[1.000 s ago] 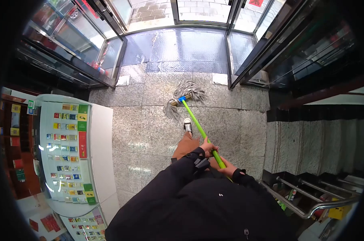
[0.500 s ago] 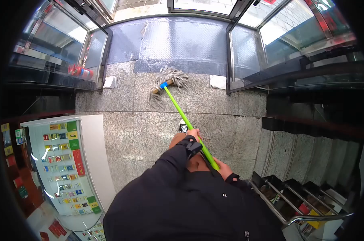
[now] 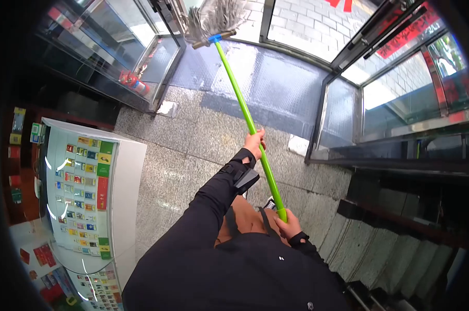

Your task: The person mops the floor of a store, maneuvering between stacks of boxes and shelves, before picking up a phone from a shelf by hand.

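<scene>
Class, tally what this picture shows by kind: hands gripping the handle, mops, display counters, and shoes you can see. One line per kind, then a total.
Hands on the handle: 2, left hand and right hand
Mops: 1, mop with a green handle
Display counters: 1, display counter
Shoes visible: 1, shoe
Total: 5

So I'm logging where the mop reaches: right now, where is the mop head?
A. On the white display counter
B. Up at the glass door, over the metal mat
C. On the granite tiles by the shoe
B: the mop head lies past the metal mat, at the glass door.
</scene>
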`<state>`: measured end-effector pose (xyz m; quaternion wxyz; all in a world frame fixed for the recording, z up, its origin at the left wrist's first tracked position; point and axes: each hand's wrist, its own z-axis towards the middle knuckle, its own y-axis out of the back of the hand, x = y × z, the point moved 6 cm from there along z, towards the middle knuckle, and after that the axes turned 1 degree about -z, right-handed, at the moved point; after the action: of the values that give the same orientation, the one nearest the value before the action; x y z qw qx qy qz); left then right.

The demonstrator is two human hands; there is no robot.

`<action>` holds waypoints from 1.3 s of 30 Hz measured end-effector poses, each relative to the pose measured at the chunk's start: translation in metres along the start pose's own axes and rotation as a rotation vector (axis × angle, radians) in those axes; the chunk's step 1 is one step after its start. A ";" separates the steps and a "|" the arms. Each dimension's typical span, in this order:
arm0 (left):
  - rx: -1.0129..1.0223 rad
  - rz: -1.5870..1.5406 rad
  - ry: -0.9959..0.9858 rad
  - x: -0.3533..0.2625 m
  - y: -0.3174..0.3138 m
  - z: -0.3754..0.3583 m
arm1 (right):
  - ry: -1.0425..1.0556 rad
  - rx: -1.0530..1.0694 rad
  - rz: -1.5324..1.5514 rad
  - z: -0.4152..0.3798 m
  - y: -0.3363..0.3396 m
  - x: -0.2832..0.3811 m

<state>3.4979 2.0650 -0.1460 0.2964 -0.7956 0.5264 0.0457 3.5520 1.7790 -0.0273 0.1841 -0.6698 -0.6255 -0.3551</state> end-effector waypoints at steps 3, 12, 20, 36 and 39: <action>0.011 -0.114 0.162 0.011 -0.023 0.009 | 0.022 0.000 -0.104 -0.018 0.035 0.022; -0.163 -0.253 0.306 0.204 -0.021 -0.048 | -0.015 0.102 -0.444 -0.084 0.178 -0.068; -0.456 -0.423 0.351 0.300 0.017 -0.044 | -0.037 0.319 -0.567 -0.067 0.258 -0.079; -0.253 -0.392 0.172 0.304 0.021 -0.074 | -0.116 0.453 -0.936 -0.052 0.244 0.032; -0.211 -0.476 0.288 0.317 0.025 -0.073 | -0.084 0.454 -1.018 -0.015 0.250 -0.016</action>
<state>3.5994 1.7634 -0.2187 0.1366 -0.9215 0.3538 -0.0839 3.7908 1.7205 0.0210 0.1037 -0.2402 -0.9377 -0.2286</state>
